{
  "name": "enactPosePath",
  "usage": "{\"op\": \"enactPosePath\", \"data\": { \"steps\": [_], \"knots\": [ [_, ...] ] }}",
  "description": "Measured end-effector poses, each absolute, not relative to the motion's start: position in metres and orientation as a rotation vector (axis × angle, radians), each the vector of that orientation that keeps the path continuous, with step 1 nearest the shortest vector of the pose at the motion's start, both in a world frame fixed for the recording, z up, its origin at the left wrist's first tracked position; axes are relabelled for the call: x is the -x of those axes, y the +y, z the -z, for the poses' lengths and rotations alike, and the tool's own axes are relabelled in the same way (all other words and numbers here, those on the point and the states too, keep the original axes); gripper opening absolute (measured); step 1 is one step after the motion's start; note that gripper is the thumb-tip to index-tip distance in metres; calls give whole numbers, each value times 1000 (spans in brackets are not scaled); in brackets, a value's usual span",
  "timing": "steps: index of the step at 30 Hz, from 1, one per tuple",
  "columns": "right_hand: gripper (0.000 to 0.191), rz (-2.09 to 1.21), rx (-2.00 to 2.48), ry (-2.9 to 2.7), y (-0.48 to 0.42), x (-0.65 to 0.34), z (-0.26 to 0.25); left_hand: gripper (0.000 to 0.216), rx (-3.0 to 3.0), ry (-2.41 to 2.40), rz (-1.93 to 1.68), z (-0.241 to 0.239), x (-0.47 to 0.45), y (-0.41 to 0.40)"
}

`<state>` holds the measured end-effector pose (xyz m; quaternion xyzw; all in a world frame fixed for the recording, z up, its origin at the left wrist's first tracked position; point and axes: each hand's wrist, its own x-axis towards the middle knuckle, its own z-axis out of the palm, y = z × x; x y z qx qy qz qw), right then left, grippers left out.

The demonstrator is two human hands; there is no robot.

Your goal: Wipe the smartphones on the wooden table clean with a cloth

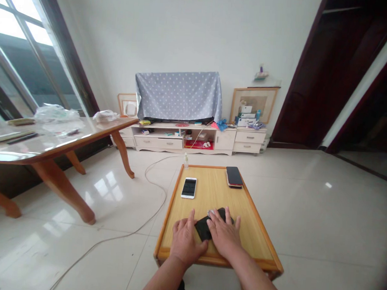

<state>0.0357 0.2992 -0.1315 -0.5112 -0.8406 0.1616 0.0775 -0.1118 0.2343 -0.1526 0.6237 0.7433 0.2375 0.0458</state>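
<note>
A low wooden table point(257, 230) stands in front of me. On it a black phone point(204, 228) lies at an angle near the front edge. My left hand point(184, 242) rests flat with fingers spread, touching the phone's left end. My right hand point(223, 234) lies flat over the phone's right part, fingers stretched out. A white phone point(188, 187) lies face up at the far left of the tabletop. A dark phone stacked on a reddish one point(234, 177) sits at the far right corner.
A small bottle point(186, 160) stands on the floor by the table's far edge. A white cable point(132, 233) runs across the tiled floor. A large wooden table point(54, 147) with clutter stands left. A cloth-covered TV point(178, 95) on a white cabinet point(193, 140) lines the back wall.
</note>
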Motion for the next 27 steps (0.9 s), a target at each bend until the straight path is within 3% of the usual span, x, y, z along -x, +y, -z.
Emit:
{"op": "enactPosePath", "data": {
  "steps": [5, 12, 19, 27],
  "knots": [
    [56, -508, 1242, -2615, 295, -35, 136, 85, -1929, 2279, -709, 152, 111, 236],
    [57, -465, 1761, -2359, 339, -59, 135, 93, -1935, 2271, -684, 148, 108, 236],
    [50, -495, 1223, -2598, 301, -47, 135, 78, -1919, 2300, -666, 147, 106, 237],
    [32, -298, 1568, -2325, 327, -70, 136, 84, -1930, 2292, -640, 144, 105, 236]
  ]
}}
